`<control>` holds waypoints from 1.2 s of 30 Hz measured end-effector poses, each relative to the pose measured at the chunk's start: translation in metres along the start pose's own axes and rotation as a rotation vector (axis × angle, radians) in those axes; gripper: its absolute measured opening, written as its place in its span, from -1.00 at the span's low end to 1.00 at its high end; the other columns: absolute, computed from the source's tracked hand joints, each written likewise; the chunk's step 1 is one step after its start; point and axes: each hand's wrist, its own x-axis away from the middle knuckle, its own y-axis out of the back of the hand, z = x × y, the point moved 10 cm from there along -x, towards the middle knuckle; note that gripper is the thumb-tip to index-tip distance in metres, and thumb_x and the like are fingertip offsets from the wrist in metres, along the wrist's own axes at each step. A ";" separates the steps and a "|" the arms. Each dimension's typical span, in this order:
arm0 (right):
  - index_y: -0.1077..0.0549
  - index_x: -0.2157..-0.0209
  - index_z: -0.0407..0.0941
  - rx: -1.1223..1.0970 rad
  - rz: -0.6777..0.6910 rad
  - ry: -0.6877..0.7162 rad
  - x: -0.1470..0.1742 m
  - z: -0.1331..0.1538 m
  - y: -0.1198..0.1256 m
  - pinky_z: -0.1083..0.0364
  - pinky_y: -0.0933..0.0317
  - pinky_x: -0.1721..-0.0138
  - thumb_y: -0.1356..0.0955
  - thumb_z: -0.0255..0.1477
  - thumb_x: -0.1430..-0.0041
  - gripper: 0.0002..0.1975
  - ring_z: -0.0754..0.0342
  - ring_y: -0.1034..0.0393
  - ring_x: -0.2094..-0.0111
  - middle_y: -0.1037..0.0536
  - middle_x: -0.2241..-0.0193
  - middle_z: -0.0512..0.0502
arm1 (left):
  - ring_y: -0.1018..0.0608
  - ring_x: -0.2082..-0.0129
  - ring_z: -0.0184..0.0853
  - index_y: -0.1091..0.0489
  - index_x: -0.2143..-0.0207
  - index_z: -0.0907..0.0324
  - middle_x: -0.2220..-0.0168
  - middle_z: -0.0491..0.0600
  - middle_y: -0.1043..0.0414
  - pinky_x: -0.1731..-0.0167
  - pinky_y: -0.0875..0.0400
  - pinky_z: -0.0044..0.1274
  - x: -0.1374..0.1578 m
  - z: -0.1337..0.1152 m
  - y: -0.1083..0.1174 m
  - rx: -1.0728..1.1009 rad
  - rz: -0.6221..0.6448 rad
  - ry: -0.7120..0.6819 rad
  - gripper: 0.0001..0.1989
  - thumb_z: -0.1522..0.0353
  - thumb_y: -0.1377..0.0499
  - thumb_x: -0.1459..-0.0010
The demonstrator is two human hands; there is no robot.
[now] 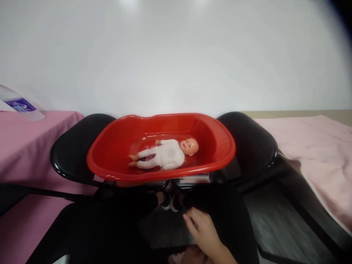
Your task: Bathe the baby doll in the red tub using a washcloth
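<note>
My right hand hovers over my dark-clad lap at the bottom centre, palm turned down. Its fingers curl loosely, with a gap between thumb and forefinger, and I see nothing in it. In front of me, a baby doll in a white bodysuit lies on its back in a red baby bathtub. The doll's head points right and its feet point left. The hand is apart from both tub and doll. My left hand is not in view; a shadowed, skin-toned patch below the right wrist is unclear.
The tub rests across black chairs, with books below its near rim. At left, a pink-covered table bears a clear plastic bottle with a purple label. Pale pink cloth covers a surface at right. A white wall stands behind.
</note>
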 end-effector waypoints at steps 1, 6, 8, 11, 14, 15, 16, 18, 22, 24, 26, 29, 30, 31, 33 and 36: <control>-0.27 0.50 -0.12 -0.033 0.031 -0.036 -0.006 -0.010 -0.006 0.18 -0.07 0.41 -0.21 -0.37 -0.37 -0.68 0.20 -0.23 0.50 -0.35 0.53 0.04 | -0.59 0.49 -0.29 -0.46 0.17 0.02 0.38 -0.07 -0.58 0.54 -0.36 -0.52 -0.009 0.002 -0.002 -0.008 -0.003 -0.025 -0.74 0.44 -0.10 -0.12; -0.32 0.46 -0.11 -0.261 0.085 -0.294 -0.019 -0.060 -0.024 0.16 -0.12 0.35 -0.19 -0.27 -0.36 -0.67 0.15 -0.27 0.43 -0.38 0.49 0.02 | -0.59 0.46 -0.22 -0.48 0.20 0.11 0.38 -0.04 -0.58 0.52 -0.38 -0.48 -0.030 0.002 0.008 -0.051 -0.272 -0.182 -0.71 0.46 -0.22 0.05; -0.33 0.46 -0.11 -0.306 0.099 -0.388 -0.016 -0.079 -0.031 0.15 -0.12 0.35 -0.20 -0.25 -0.35 -0.67 0.13 -0.26 0.43 -0.38 0.50 0.02 | -0.58 0.49 -0.25 -0.48 0.24 0.12 0.42 -0.05 -0.56 0.53 -0.37 -0.49 -0.030 0.006 0.007 -0.054 -0.360 -0.150 -0.72 0.49 -0.22 0.08; -0.35 0.46 -0.11 -0.311 0.171 -0.443 -0.010 -0.099 -0.048 0.14 -0.12 0.35 -0.22 -0.26 -0.32 -0.69 0.11 -0.27 0.42 -0.38 0.50 0.02 | -0.56 0.50 -0.28 -0.48 0.27 0.13 0.46 -0.04 -0.54 0.53 -0.37 -0.53 -0.032 0.013 -0.001 -0.028 -0.363 -0.079 -0.73 0.50 -0.22 0.09; -0.38 0.47 -0.12 -0.375 0.199 -0.475 -0.003 -0.117 -0.057 0.11 -0.16 0.32 -0.24 -0.22 -0.30 -0.67 0.08 -0.31 0.41 -0.43 0.49 -0.01 | -0.54 0.49 -0.29 -0.48 0.30 0.13 0.45 -0.04 -0.52 0.53 -0.35 -0.54 -0.038 0.012 0.006 -0.033 -0.350 -0.085 -0.82 0.49 -0.19 0.01; -0.41 0.45 -0.12 -0.438 0.179 -0.505 0.001 -0.125 -0.056 0.10 -0.19 0.29 -0.24 -0.18 -0.29 -0.65 0.07 -0.34 0.38 -0.46 0.47 -0.04 | -0.53 0.49 -0.29 -0.47 0.34 0.13 0.45 -0.04 -0.51 0.52 -0.35 -0.53 -0.041 0.013 0.013 -0.026 -0.348 -0.086 -0.86 0.48 -0.16 -0.05; -0.44 0.39 -0.13 -0.523 0.150 -0.547 0.005 -0.133 -0.054 0.08 -0.23 0.23 -0.24 -0.13 -0.29 -0.62 0.04 -0.38 0.34 -0.51 0.41 -0.08 | -0.52 0.48 -0.29 -0.46 0.38 0.14 0.46 -0.03 -0.49 0.51 -0.36 -0.53 -0.044 0.016 0.023 -0.002 -0.355 -0.074 -0.86 0.48 -0.10 -0.11; -0.49 0.23 -0.14 -0.721 0.084 -0.627 0.015 -0.145 -0.047 0.02 -0.27 0.07 -0.24 -0.04 -0.27 -0.55 -0.02 -0.44 0.19 -0.57 0.25 -0.17 | -0.53 0.42 -0.31 -0.46 0.37 0.16 0.42 0.01 -0.47 0.42 -0.41 -0.53 -0.052 0.030 0.049 0.095 -0.386 0.029 -0.75 0.49 0.01 -0.20; -0.50 0.06 -0.10 -0.874 0.138 -0.591 0.026 -0.132 -0.035 -0.01 -0.24 -0.06 -0.31 -0.03 -0.21 -0.53 -0.07 -0.42 0.02 -0.55 0.09 -0.19 | -0.54 0.28 -0.36 -0.44 0.19 0.16 0.29 -0.02 -0.49 0.25 -0.44 -0.56 -0.065 0.068 0.103 0.317 -0.502 0.362 -0.78 0.49 -0.02 -0.26; -0.53 0.15 -0.12 -0.794 0.189 -0.517 0.025 -0.116 -0.028 0.03 -0.30 0.06 -0.34 -0.09 -0.20 -0.61 -0.05 -0.44 0.13 -0.56 0.19 -0.15 | -0.54 0.27 -0.37 -0.42 0.18 0.17 0.27 -0.01 -0.47 0.27 -0.45 -0.57 -0.072 0.074 0.125 0.405 -0.531 0.433 -0.84 0.46 -0.06 -0.25; -0.53 0.29 -0.15 -0.684 0.132 -0.500 0.021 -0.108 -0.013 0.09 -0.31 0.24 -0.35 -0.12 -0.21 -0.64 0.02 -0.42 0.29 -0.54 0.34 -0.10 | -0.53 0.24 -0.36 -0.42 0.20 0.17 0.24 -0.01 -0.44 0.25 -0.46 -0.55 -0.082 0.072 0.145 0.462 -0.496 0.403 -0.87 0.47 -0.11 -0.21; -0.49 0.43 -0.16 -0.574 -0.029 -0.480 0.004 -0.096 0.025 0.16 -0.24 0.43 -0.34 -0.14 -0.22 -0.64 0.11 -0.33 0.46 -0.46 0.50 -0.03 | -0.51 0.23 -0.37 -0.42 0.19 0.14 0.19 -0.03 -0.39 0.22 -0.47 -0.52 -0.088 0.068 0.170 0.458 -0.334 0.375 -0.80 0.51 -0.19 -0.12; -0.48 0.44 -0.15 -0.548 -0.052 -0.435 -0.007 -0.086 0.040 0.17 -0.22 0.46 -0.33 -0.16 -0.23 -0.65 0.13 -0.31 0.49 -0.44 0.53 -0.01 | -0.50 0.24 -0.37 -0.42 0.14 0.11 0.17 -0.03 -0.38 0.22 -0.48 -0.52 -0.087 0.067 0.178 0.443 -0.267 0.370 -0.74 0.51 -0.22 -0.10; -0.48 0.46 -0.14 -0.507 -0.062 -0.364 -0.020 -0.071 0.055 0.17 -0.20 0.47 -0.33 -0.19 -0.24 -0.67 0.14 -0.29 0.51 -0.42 0.55 0.00 | -0.50 0.23 -0.36 -0.40 0.07 0.09 0.14 -0.02 -0.37 0.23 -0.49 -0.53 -0.085 0.063 0.187 0.427 -0.204 0.342 -0.66 0.51 -0.24 -0.08; -0.48 0.47 -0.13 -0.397 -0.049 -0.170 -0.050 -0.029 0.086 0.17 -0.20 0.47 -0.33 -0.26 -0.26 -0.71 0.16 -0.30 0.51 -0.42 0.55 0.01 | -0.50 0.23 -0.37 -0.33 -0.05 0.05 0.11 0.00 -0.35 0.26 -0.51 -0.55 -0.083 0.050 0.215 0.375 -0.149 0.221 -0.56 0.52 -0.22 -0.12; -0.46 0.48 -0.11 -0.240 -0.021 0.180 -0.094 0.049 0.128 0.17 -0.20 0.50 -0.31 -0.33 -0.30 -0.73 0.18 -0.29 0.54 -0.40 0.57 0.01 | -0.50 0.21 -0.37 -0.29 -0.10 0.02 0.13 0.02 -0.33 0.28 -0.52 -0.58 -0.083 0.026 0.282 0.172 -0.272 0.022 -0.56 0.55 -0.10 -0.21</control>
